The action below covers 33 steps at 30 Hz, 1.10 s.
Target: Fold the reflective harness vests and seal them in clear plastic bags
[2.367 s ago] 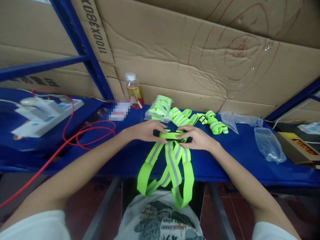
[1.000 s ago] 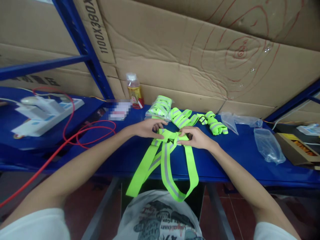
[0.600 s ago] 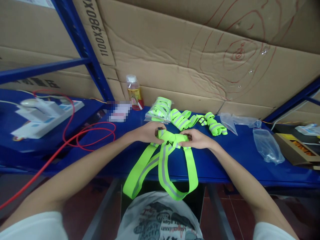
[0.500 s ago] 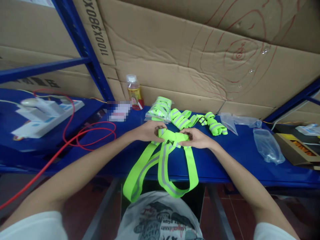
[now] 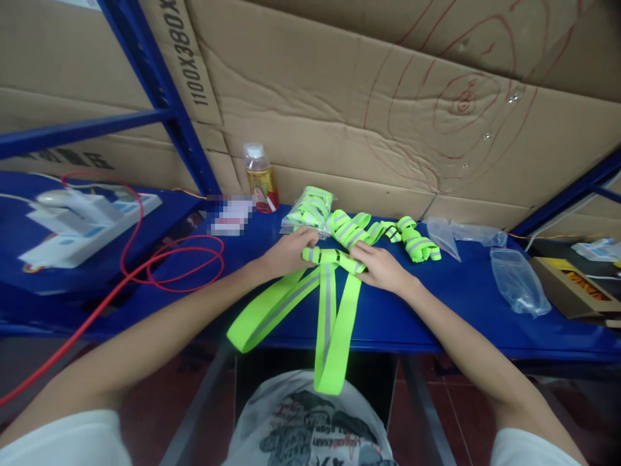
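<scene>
I've got both hands on the neon reflective strap harness (image 5: 326,304) at mid-bench: left hand (image 5: 287,251) pinching the folded top bundle from the left, right hand (image 5: 381,266) pressing and gripping it from the right, fingers closed on the webbing. The bundle sits on the blue bench top (image 5: 436,304), and two long loops trail toward me and hang over the front edge. My read is that it's light, limp webbing that is slightly slick, with no stiffness, so loose loops will flop and tangle. The best hold is at the gathered top near the small black buckle, not on the tails. Versus the frame half a second back, the bundle is pushed further from me and flattened tighter, and the loops that were splayed wide now lie narrower, one angled left and one straight down. Behind it are more folded straps (image 5: 359,228), a bagged set (image 5: 310,208), a drink bottle (image 5: 261,176), and empty poly bags (image 5: 520,279) to the right.
</scene>
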Each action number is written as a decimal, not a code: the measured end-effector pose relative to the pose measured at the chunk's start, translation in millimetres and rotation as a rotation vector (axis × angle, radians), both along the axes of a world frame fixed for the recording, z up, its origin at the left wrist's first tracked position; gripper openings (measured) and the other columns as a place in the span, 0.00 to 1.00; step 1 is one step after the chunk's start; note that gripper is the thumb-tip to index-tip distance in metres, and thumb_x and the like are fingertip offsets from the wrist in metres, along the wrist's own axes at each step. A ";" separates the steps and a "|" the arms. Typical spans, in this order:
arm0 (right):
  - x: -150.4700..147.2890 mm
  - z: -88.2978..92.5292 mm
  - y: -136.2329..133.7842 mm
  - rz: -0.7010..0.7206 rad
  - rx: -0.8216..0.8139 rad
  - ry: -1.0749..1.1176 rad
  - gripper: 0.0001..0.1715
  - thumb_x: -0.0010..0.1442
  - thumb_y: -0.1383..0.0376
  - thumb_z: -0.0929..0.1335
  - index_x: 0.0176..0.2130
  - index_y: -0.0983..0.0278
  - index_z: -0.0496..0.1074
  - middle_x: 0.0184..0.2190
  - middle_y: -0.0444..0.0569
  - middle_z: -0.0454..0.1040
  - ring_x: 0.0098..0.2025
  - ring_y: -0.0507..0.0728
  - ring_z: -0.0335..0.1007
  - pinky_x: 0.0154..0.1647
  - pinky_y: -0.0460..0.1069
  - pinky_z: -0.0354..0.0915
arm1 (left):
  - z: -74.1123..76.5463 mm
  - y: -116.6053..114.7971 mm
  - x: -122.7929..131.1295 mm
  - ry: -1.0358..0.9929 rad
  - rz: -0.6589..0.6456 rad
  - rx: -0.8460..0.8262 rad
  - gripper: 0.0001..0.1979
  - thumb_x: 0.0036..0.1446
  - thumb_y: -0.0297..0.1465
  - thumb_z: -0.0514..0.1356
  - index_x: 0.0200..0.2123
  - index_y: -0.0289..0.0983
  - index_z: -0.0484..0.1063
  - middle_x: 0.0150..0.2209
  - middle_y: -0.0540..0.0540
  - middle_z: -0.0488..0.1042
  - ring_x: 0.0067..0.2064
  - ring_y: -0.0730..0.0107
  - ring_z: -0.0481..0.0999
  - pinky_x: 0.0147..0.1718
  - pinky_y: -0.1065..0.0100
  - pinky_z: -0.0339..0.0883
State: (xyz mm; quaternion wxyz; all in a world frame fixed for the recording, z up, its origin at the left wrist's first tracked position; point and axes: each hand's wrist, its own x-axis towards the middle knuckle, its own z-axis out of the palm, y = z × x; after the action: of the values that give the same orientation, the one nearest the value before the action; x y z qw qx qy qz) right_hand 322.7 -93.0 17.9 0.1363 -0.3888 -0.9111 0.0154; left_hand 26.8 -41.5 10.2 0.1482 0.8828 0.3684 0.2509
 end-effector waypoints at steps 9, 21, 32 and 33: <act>-2.2 2.4 -2.9 -0.008 0.010 -0.114 0.17 0.64 0.70 0.70 0.51 0.58 0.67 0.46 0.52 0.77 0.43 0.61 0.74 0.38 0.51 0.61 | 0.2 8.6 -7.1 -0.229 -0.066 -0.628 0.33 0.52 0.50 0.75 0.53 0.36 0.72 0.41 0.50 0.66 0.37 0.71 0.67 0.35 0.65 0.66; -1.3 8.9 -4.8 0.125 -0.183 0.225 0.18 0.64 0.52 0.76 0.45 0.61 0.74 0.36 0.47 0.74 0.35 0.56 0.68 0.37 0.50 0.61 | -5.6 25.3 -20.4 0.072 -0.078 -0.338 0.49 0.46 0.61 0.75 0.65 0.37 0.78 0.41 0.45 0.73 0.39 0.61 0.73 0.39 0.64 0.67; -6.7 4.5 0.1 -0.199 -0.266 0.171 0.35 0.58 0.35 0.77 0.41 0.62 0.75 0.34 0.49 0.77 0.36 0.60 0.72 0.37 0.51 0.59 | 10.8 11.4 -17.8 0.079 -0.142 -0.304 0.39 0.49 0.53 0.77 0.58 0.39 0.74 0.56 0.43 0.78 0.53 0.53 0.78 0.52 0.61 0.68; -8.2 4.9 -1.0 -0.178 -0.255 0.184 0.33 0.58 0.37 0.78 0.39 0.62 0.74 0.32 0.47 0.76 0.34 0.59 0.71 0.36 0.51 0.58 | 9.3 11.4 -17.0 0.068 -0.135 -0.299 0.40 0.49 0.52 0.77 0.58 0.39 0.73 0.57 0.42 0.78 0.54 0.52 0.78 0.54 0.60 0.69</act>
State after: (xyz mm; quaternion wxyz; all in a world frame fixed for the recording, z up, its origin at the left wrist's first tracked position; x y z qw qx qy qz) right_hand 314.5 -94.1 22.8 0.1697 -0.4791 -0.8473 0.1544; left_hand 9.7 -30.2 19.5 0.2817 0.8817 0.3463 0.1527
